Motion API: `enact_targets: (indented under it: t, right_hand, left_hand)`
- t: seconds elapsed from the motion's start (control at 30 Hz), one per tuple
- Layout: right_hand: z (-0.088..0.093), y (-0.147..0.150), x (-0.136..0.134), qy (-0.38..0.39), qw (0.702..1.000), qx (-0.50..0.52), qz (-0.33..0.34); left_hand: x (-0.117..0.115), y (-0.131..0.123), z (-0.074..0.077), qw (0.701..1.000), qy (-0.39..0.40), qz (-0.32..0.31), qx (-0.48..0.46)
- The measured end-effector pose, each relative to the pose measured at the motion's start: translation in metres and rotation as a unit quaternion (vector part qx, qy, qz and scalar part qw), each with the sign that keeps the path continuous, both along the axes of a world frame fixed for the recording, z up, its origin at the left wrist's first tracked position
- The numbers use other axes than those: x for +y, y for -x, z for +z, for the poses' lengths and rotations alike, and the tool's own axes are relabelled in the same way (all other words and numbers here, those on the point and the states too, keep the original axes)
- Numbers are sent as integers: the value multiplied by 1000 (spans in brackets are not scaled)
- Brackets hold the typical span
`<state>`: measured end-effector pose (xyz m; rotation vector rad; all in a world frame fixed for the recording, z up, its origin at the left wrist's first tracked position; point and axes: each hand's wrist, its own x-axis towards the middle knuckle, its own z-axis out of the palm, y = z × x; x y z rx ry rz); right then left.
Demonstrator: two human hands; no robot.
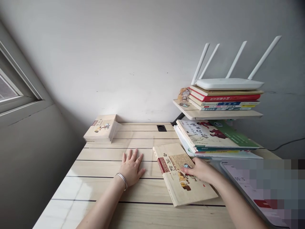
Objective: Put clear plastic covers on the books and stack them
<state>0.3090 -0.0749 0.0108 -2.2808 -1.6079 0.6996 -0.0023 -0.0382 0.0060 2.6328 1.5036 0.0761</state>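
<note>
My left hand, with a silver bangle on its wrist, lies flat with fingers spread. Beneath and beyond it is what looks like a clear plastic sheet, its edges faint on the wooden table. My right hand grips a beige paperback book by its right side, thumb on the cover and the other fingers mostly hidden. The book is closed, cover up, turned at a slant, with a dark red band and Chinese characters. A stack of similar beige books sits at the table's far left corner, with clear plastic at its right side.
Large books and papers are piled at the back right, under a small raised shelf. The shelf bears more books and a white router. A tablet-like screen, partly pixelated, lies right. A black socket is set near the wall.
</note>
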Motion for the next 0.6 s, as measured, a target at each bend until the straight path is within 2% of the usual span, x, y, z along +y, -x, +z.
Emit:
enact_targets:
  t: [0.17,0.33,0.47,0.6]
  right_hand:
    - [-4,-9,6,13,996,89,6]
    - [-4,-6,5,18,985,172,17]
    - [-3,-5,5,9,988,149,24]
    - [-3,-4,4,0,992,127,-5]
  left_hand:
    - [-2,-4,-9,1000,-15,13,1]
    - [-3,-6,-14,1000,-26,17,1]
    - [-4,-7,-13,999,-27,22,4]
    - [-4,-10,-13,999,-32,25,4]
